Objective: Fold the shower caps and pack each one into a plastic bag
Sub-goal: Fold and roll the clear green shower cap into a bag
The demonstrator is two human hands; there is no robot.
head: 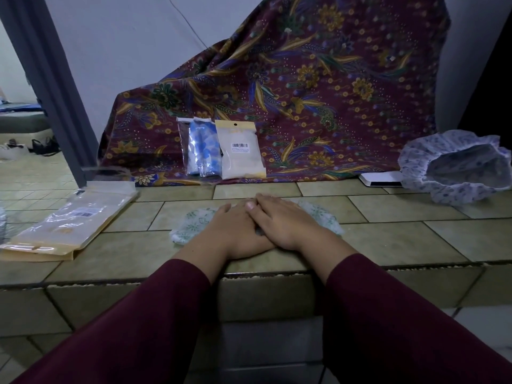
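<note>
A large maroon batik cloth [318, 87] drapes over something it hides entirely, and its top runs out of the picture. In front of it lies the tiled worktop [401, 242]. At the right edge a blue-patterned shower cap [454, 167] sits open and unfolded, partly cut off, with a white flat object [381, 179] half hidden behind it. On the left lies a stack of empty plastic bags [66, 223], their print too blurred to read. Two packed bags lean against the cloth: a tan-backed one with a barcode label [240, 149], contents hard to make out, and just beside it a clear bag holding a blue cap [203, 148]. At the centre, the green-patterned shower cap [194, 224] lies flattened on the worktop, mostly covered by the hands; only its two ends show. The left hand [235, 231] and the right hand [282, 223] press flat on it with straight fingers, the right overlapping the left.
</note>
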